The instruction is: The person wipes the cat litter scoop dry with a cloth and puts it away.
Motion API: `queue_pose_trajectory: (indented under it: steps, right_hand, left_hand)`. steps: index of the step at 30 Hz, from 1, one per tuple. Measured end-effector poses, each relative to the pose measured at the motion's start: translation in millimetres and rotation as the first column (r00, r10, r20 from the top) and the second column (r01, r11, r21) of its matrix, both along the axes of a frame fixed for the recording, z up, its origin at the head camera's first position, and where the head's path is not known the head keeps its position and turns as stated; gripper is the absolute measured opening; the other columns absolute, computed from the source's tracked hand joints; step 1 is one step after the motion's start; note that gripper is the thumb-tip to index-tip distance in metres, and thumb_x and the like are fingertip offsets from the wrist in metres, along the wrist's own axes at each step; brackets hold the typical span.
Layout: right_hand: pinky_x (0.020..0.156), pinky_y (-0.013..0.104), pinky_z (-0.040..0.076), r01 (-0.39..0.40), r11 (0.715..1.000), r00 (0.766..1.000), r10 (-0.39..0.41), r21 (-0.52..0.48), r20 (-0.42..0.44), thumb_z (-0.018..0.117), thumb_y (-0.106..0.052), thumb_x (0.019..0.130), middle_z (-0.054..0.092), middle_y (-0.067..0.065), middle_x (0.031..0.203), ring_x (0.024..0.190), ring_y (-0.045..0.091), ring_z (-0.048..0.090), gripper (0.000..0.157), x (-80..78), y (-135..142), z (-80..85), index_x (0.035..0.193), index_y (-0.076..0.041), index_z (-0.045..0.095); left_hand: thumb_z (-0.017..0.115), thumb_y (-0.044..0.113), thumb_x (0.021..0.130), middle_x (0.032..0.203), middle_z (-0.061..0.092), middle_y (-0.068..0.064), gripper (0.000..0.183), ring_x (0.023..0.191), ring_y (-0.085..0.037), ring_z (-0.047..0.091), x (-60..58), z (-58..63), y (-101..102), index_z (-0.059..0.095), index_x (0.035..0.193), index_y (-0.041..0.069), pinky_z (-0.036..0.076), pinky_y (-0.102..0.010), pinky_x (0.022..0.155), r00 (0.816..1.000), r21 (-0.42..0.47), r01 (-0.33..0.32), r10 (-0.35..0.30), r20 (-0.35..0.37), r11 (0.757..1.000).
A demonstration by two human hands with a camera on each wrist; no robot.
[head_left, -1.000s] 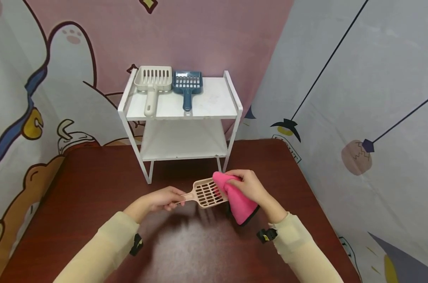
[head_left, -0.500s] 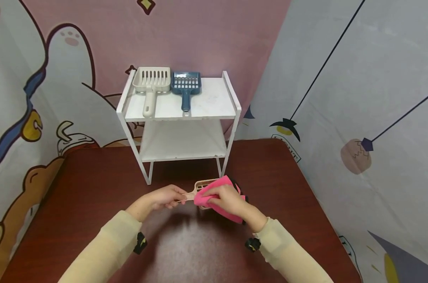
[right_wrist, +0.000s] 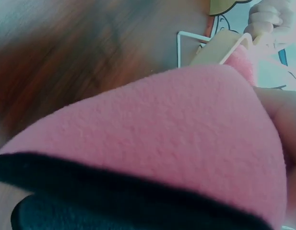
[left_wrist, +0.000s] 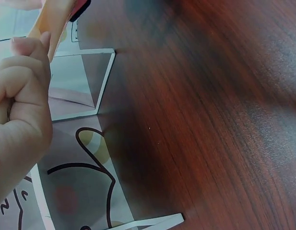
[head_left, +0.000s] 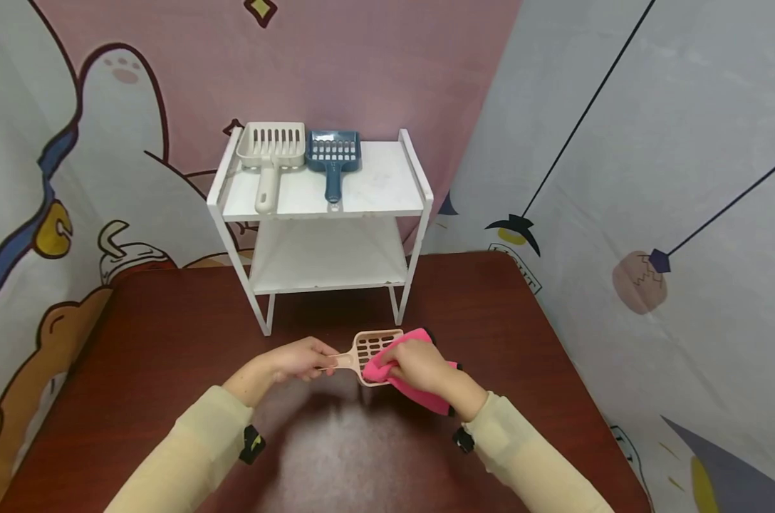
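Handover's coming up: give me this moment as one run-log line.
left hand: holds beige scoop | right hand: holds pink cloth over it | shelf: white scoop, blue scoop

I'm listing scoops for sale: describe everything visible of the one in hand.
The scoop is peach and plastic-looking, with a rimmed, slotted pan and slim handle. It is held above the table, handle toward the person's left. The left hand grips the handle; the right hand holds a pink cloth against the pan, hiding some of the slots.
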State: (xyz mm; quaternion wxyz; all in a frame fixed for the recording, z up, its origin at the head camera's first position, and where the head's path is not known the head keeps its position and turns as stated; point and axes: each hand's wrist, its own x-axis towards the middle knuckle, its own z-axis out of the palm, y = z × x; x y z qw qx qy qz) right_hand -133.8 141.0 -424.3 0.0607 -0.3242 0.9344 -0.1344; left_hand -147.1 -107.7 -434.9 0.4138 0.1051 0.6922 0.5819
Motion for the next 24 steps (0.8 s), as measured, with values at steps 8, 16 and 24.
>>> queue_pose_trajectory:
  steps: [8,16,24]
  right_hand:
    - [0.063,0.031,0.051,0.119,0.992,0.986,-0.112,0.051,-0.122,0.062,-0.003,0.08,0.072,-0.007,0.091,0.085,0.015,0.066,0.026,4.6,19,3.4,0.09,-0.023,0.075]
    - [0.067,0.034,0.051,0.328,0.929,0.938,-0.342,-0.173,-0.056,0.069,-0.004,0.08,0.071,0.008,0.091,0.08,0.021,0.064,0.015,-14.2,66,25.5,0.094,-0.009,0.073]
    - [0.065,0.025,0.046,0.286,0.861,0.958,-0.273,-0.42,0.092,0.067,-0.006,0.084,0.069,0.013,0.101,0.078,0.018,0.058,0.021,-16.8,42,54.4,0.105,-0.005,0.07]
  left_hand:
    - [0.045,0.003,0.094,0.063,0.048,0.005,0.023,0.044,0.0,0.024,1.5,-0.5,-3,0.057,0.107,-0.011,0.019,-0.016,0.042,1.0,0.002,-0.009,0.009,-0.014,1.0]
    - [0.045,0.005,0.095,0.063,0.048,0.006,0.018,0.044,-0.001,0.023,1.2,4.1,-10,0.058,0.1,-0.007,0.019,-0.017,0.043,1.0,-0.022,-0.012,0.011,-0.01,1.0]
    - [0.047,0.004,0.093,0.063,0.048,0.006,0.018,0.044,0.0,0.025,3.2,1.1,1,0.059,0.101,-0.007,0.019,-0.016,0.042,1.0,-0.043,-0.019,0.019,0.016,0.999]
